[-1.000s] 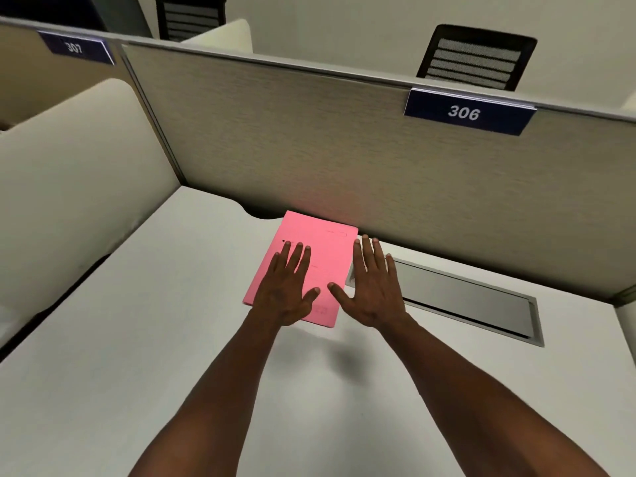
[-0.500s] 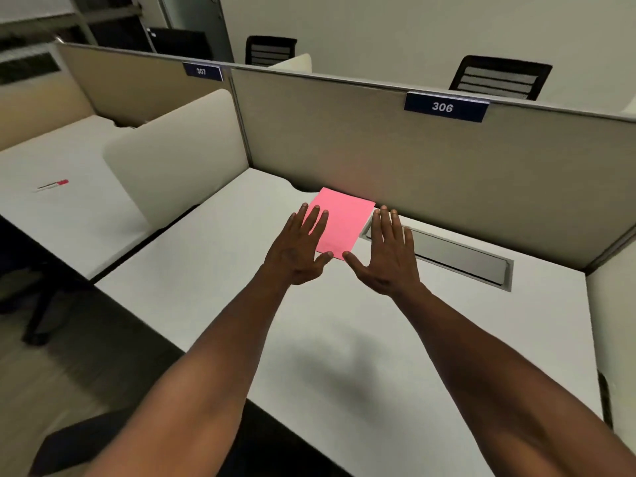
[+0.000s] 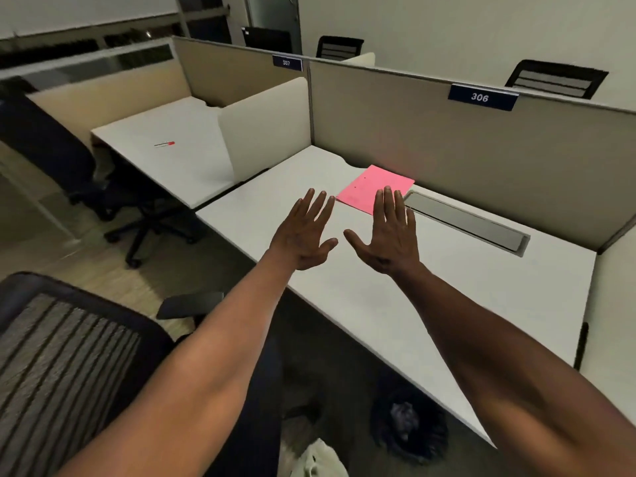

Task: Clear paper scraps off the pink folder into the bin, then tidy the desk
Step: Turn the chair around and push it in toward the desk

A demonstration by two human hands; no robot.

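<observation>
Pink folder lies flat at the counter's back edge against the partition, long axis slanting away rightward, just ahead of both empty, flat-fingered grips, the right hand overlapping its near corner, nearer than the left hand.

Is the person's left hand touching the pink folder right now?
Apart. In the head view the left hand is spread open with white desk showing between its fingertips and the pink folder lying near the partition.

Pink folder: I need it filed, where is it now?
The pink folder lies at the desk's back against the partition, left of the metal cable tray.
</observation>
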